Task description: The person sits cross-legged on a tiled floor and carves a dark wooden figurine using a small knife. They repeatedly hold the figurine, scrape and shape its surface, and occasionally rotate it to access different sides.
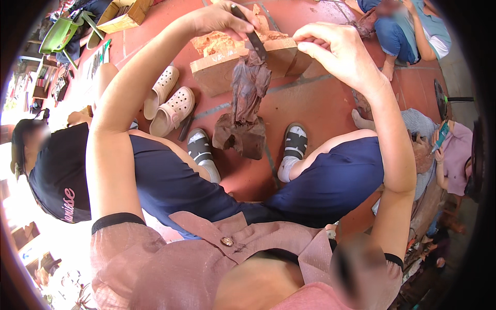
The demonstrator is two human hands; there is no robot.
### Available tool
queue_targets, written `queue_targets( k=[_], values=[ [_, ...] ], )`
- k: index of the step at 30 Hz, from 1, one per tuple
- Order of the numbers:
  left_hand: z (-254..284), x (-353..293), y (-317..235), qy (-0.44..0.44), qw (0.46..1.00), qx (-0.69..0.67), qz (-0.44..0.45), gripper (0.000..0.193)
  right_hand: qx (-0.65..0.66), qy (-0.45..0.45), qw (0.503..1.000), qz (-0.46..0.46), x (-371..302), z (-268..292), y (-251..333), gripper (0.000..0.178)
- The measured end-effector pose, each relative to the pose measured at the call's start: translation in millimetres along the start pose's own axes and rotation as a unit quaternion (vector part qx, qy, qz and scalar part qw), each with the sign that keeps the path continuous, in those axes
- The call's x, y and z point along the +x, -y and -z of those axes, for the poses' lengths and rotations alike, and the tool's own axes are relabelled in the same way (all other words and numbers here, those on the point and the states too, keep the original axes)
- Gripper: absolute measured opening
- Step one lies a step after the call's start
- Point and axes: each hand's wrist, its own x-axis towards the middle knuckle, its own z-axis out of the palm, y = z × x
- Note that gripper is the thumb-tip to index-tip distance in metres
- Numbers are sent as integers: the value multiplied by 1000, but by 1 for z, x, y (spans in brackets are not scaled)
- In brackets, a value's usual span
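Observation:
Between my feet stands a dark carved wooden figure (248, 93), upright on a rough dark block base (240, 138). My left hand (219, 20) is closed on a narrow dark flat tool (252, 39), tilted with its lower end at the top of the figure. A small round spot shows near that lower end; I cannot make out the tool's exact kind. To the right of the figure's top, my right hand (336, 51) is raised with thumb and fingertips pinched together. Anything between those fingertips is too small to make out. It stays apart from the figure.
Just behind the figure lies a large pale wood block (217, 72) with a rough-hewn top. Cream clogs (175, 111) and a dark slim tool (186, 128) rest on the tiled floor to the left. Other people sit close by on both sides. A wooden box (121, 18) stands far left.

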Motion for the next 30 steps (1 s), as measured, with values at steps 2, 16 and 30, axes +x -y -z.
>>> queue_targets(
  k=[2, 16, 30],
  values=[
    [-13, -8, 1, 65, 994, 91, 17, 14, 20, 23, 1000, -4, 8, -8, 2, 14],
    [-46, -13, 30, -56, 934, 328, -131, 14, 6, 40, 999, -2, 14, -9, 3, 16],
    [-64, -3, 26, -96, 912, 374, -138, 14, 57, 19, 997, 53, 22, -8, 41, 12]
  ],
)
